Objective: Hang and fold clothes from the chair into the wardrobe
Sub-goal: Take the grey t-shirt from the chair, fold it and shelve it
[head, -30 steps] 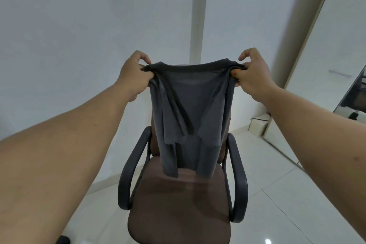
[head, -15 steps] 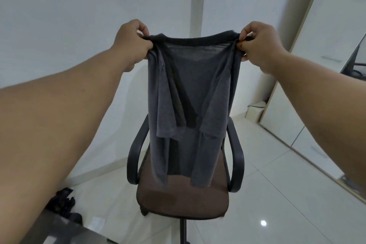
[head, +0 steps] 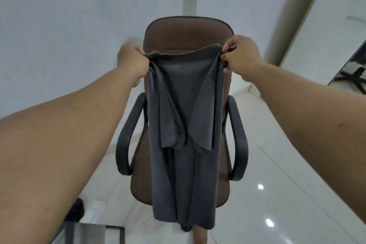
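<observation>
A: Entry, head view. Where is the shirt [head: 184, 125]?

B: Held up in the air, in front of the chair [head: 188, 31]. Dark grey, hanging straight down, both sleeves folded in over the front. Lower hem hangs past the near edge of the seat. It covers most of the backrest and the middle of the seat.

A: Left hand [head: 132, 63]?

B: Fingers curled, pinching the left shoulder of the shirt at the top edge. Slightly blurred.

A: Right hand [head: 240, 56]?

B: Same at the right shoulder: thumb and fingers closed on bunched fabric. Top edge of the shirt sags a little between the two hands.

A: Chair details?

B: Brown backrest and seat, black armrests showing on either side of the shirt. Stands on a glossy white tiled floor [head: 277, 204], near a white wall [head: 69, 25].

A: Anything else?

B: Dark object on the floor, near left; too blurred to identify. A dark reflective panel at the far right edge.
</observation>
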